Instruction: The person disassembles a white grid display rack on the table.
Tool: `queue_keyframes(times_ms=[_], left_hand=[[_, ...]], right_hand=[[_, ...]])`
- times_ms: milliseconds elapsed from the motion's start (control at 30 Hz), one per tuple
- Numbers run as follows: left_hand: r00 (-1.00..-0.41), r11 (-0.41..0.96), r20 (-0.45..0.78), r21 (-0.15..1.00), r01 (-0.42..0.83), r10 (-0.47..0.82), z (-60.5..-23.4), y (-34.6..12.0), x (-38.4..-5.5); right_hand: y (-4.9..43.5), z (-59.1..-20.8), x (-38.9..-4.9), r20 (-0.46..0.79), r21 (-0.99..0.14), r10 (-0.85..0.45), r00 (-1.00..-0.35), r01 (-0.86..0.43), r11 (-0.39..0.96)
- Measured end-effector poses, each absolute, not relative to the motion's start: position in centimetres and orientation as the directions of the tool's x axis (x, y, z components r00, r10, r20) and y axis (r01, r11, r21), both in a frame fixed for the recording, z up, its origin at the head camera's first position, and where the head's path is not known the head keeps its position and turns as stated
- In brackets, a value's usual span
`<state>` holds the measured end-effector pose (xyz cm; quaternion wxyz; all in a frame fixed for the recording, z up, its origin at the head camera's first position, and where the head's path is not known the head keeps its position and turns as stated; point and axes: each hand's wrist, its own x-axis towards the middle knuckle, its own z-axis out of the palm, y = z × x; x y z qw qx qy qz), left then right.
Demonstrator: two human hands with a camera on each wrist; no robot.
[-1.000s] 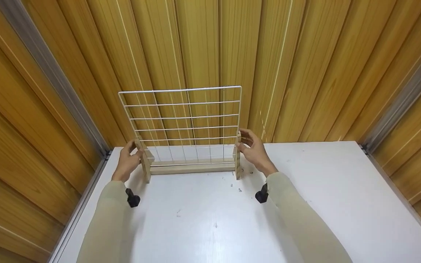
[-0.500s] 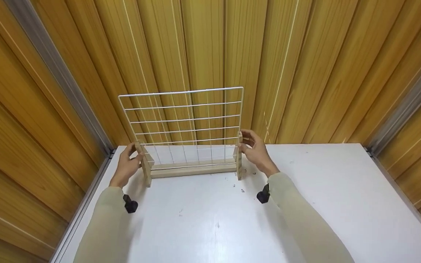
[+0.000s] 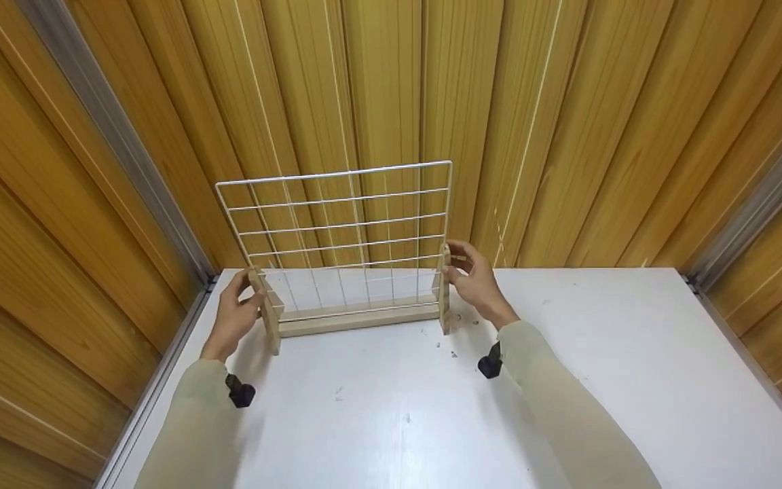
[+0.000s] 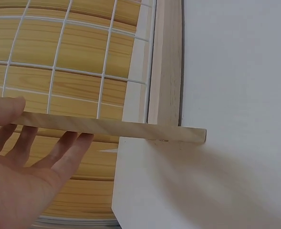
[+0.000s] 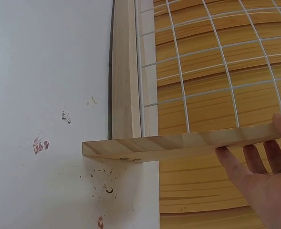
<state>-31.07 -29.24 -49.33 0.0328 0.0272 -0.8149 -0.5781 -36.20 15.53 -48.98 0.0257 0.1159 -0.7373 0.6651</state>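
Note:
A white wire grid [image 3: 350,173] stands upright in a pale wooden frame, made of two side boards and a base bar [image 3: 357,322]. My left hand [image 3: 233,316] pinches the left side board [image 4: 130,129] near its upper end, thumb on the inner face and fingers spread along the outer one. On the other side, my right hand [image 3: 478,284] holds the right side board [image 5: 178,143] the same way, between thumb and fingertips. Round marks like screw holes show low on that right board. The lower ends of both boards are close over the white table.
The white table [image 3: 601,353] extends right and toward me, with dark and reddish scuffs [image 5: 40,145] near the right board. Wood-patterned panels [image 3: 391,81] rise behind and at both sides, with grey metal edging [image 3: 153,190] in the corners.
The left end of the frame has come slightly toward me with my left hand, so the rack stands at more of an angle. My right hand keeps its hold, nearly in place.

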Motion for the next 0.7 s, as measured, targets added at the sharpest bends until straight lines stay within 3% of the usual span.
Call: queue_keyframes(times_ms=[700], left_hand=[[-0.994, 0.346, 0.057, 0.938, 0.020, -0.097, -49.9, -30.7, -25.8]], right_hand=[[14.0, -48.9, -35.1, 0.200, -0.964, -0.171, -0.965, -0.225, 0.141]])
